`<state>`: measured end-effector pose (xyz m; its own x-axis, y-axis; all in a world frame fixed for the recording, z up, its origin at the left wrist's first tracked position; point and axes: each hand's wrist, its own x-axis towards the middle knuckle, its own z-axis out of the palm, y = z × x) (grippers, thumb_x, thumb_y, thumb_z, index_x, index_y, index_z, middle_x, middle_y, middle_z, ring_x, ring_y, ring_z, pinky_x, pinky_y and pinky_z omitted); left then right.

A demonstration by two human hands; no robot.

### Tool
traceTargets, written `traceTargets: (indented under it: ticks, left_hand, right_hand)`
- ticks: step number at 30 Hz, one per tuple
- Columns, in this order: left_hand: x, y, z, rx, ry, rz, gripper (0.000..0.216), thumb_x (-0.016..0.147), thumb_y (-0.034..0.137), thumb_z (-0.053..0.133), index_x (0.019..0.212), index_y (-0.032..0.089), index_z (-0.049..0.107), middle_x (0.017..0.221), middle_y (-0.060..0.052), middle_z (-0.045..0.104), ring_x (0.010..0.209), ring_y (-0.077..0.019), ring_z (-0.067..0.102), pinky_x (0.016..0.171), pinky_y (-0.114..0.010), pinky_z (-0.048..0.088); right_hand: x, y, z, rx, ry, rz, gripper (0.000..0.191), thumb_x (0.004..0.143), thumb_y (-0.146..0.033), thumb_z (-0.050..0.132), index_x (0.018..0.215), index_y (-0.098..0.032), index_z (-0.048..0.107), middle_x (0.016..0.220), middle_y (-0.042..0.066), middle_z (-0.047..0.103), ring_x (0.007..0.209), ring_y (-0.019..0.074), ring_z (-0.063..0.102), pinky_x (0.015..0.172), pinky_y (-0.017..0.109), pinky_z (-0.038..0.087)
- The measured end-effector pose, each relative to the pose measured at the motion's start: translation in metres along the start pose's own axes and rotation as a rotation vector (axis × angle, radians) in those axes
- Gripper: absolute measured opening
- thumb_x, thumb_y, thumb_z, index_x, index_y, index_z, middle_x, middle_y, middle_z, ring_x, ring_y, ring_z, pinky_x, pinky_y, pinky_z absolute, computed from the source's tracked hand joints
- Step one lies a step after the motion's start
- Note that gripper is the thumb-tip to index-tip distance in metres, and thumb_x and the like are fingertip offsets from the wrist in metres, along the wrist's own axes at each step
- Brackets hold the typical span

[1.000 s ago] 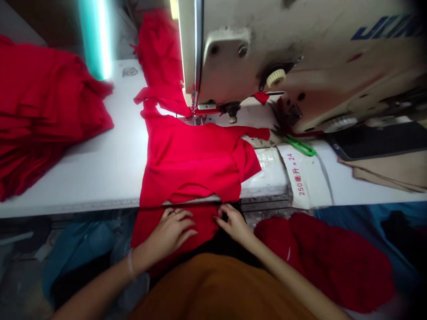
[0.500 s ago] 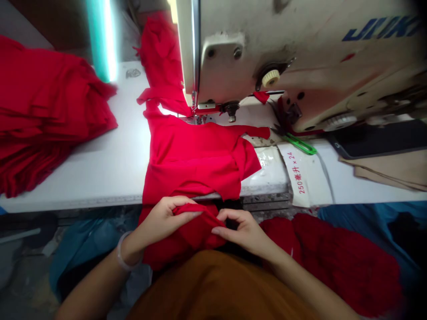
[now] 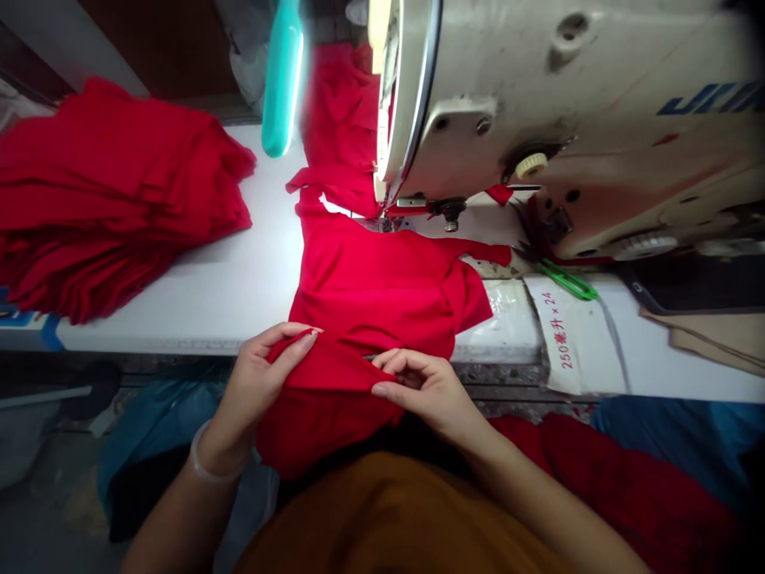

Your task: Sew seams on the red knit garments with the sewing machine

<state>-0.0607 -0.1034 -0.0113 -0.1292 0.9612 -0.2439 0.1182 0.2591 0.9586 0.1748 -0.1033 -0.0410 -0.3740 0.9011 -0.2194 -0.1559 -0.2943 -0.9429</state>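
Note:
A red fabric piece lies on the white table, its far edge at the needle area of the sewing machine. The near part hangs over the table's front edge toward my lap. My left hand pinches a fold of this cloth between thumb and fingers, near the table edge. Farther right, my right hand pinches the same cloth, and the stretch between the two hands is drawn fairly straight. Where the cloth meets the presser foot, little detail shows.
A tall pile of red cut pieces covers the table's left side. Green-handled snips, a printed label and a dark phone lie at right. A teal lamp stands behind. Red cloth is heaped below.
My left hand has moved left relative to my right, so the hands are farther apart and the fold between them is straighter. The whole view has shifted, with the table scene appearing farther right.

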Motion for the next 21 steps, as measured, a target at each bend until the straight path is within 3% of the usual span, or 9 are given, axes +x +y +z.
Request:
traceTargets:
  ticks: [4,7,9,11,13,15,17,19,21]
  left_hand:
    - [-0.002,-0.01,-0.006,0.036,0.077,0.011,0.03,0.083,0.044,0.076,0.097,0.017,0.075,0.1,-0.006,0.076,0.093,-0.0206,0.07,0.081,-0.025,0.055]
    - [-0.005,-0.012,-0.02,0.144,0.064,0.057,0.029,0.083,0.045,0.074,0.094,0.018,0.076,0.098,-0.007,0.076,0.091,-0.0213,0.07,0.081,-0.027,0.056]
    - [-0.006,0.001,-0.038,0.265,-0.001,0.129,0.025,0.083,0.044,0.073,0.091,0.021,0.078,0.092,-0.006,0.077,0.084,-0.021,0.07,0.076,-0.027,0.056]
    - [-0.002,0.03,-0.056,0.415,-0.094,0.265,0.017,0.084,0.04,0.072,0.088,0.024,0.079,0.086,-0.003,0.076,0.076,-0.0191,0.069,0.069,-0.025,0.054]
    - [0.013,0.067,-0.065,0.566,-0.178,0.459,0.009,0.085,0.032,0.073,0.087,0.027,0.079,0.081,0.0,0.074,0.072,-0.0159,0.066,0.066,-0.022,0.051]
    - [0.042,0.1,-0.057,0.643,-0.239,0.672,0.008,0.087,0.029,0.071,0.088,0.026,0.078,0.082,0.001,0.074,0.074,-0.0136,0.066,0.069,-0.021,0.049]
    - [0.084,0.116,-0.033,0.687,-0.336,0.771,0.017,0.09,0.034,0.067,0.09,0.02,0.078,0.088,-0.002,0.075,0.079,-0.0141,0.066,0.077,-0.023,0.05]
    - [0.134,0.113,-0.001,0.734,-0.383,0.877,0.024,0.091,0.035,0.062,0.094,0.016,0.077,0.093,-0.007,0.075,0.087,-0.0178,0.067,0.085,-0.028,0.05]
    - [0.18,0.095,0.03,0.774,-0.454,0.907,0.026,0.092,0.033,0.058,0.098,0.016,0.076,0.095,-0.008,0.074,0.089,-0.0188,0.067,0.086,-0.029,0.05]
  right_hand:
    - [0.001,-0.001,0.005,-0.022,0.037,0.064,0.03,0.077,-0.045,0.079,0.08,-0.018,0.067,0.083,0.004,0.07,0.076,0.0141,0.064,0.071,0.026,0.053]
    - [0.0,-0.006,0.015,-0.074,0.009,-0.043,0.022,0.084,-0.038,0.073,0.087,-0.018,0.063,0.08,0.001,0.068,0.067,0.0105,0.063,0.062,0.021,0.051]
    - [0.001,-0.015,0.024,-0.196,-0.153,-0.23,0.011,0.091,-0.026,0.064,0.099,-0.019,0.064,0.084,0.001,0.07,0.07,0.0095,0.065,0.064,0.019,0.052]
    - [0.005,-0.029,0.033,-0.42,-0.383,-0.524,0.02,0.095,-0.016,0.054,0.112,-0.015,0.064,0.096,0.006,0.073,0.084,0.0117,0.069,0.076,0.02,0.055]
    - [0.013,-0.047,0.035,-0.691,-0.501,-0.849,0.026,0.099,-0.012,0.045,0.117,-0.009,0.063,0.105,0.011,0.073,0.1,0.016,0.068,0.089,0.025,0.056]
    - [0.027,-0.064,0.029,-0.945,-0.405,-1.112,0.029,0.101,-0.011,0.039,0.116,-0.006,0.063,0.103,0.013,0.073,0.103,0.0193,0.067,0.093,0.03,0.055]
    - [0.044,-0.074,0.012,-1.177,-0.24,-1.235,0.029,0.1,-0.007,0.038,0.112,-0.007,0.064,0.096,0.012,0.073,0.096,0.02,0.068,0.088,0.032,0.055]
    - [0.062,-0.075,-0.009,-1.387,-0.08,-1.226,0.027,0.097,-0.004,0.042,0.107,-0.008,0.066,0.091,0.012,0.071,0.085,0.0193,0.067,0.078,0.032,0.054]
    - [0.077,-0.066,-0.031,-1.538,0.022,-1.116,0.026,0.096,-0.003,0.043,0.103,-0.008,0.068,0.087,0.012,0.069,0.078,0.0188,0.063,0.071,0.031,0.051]
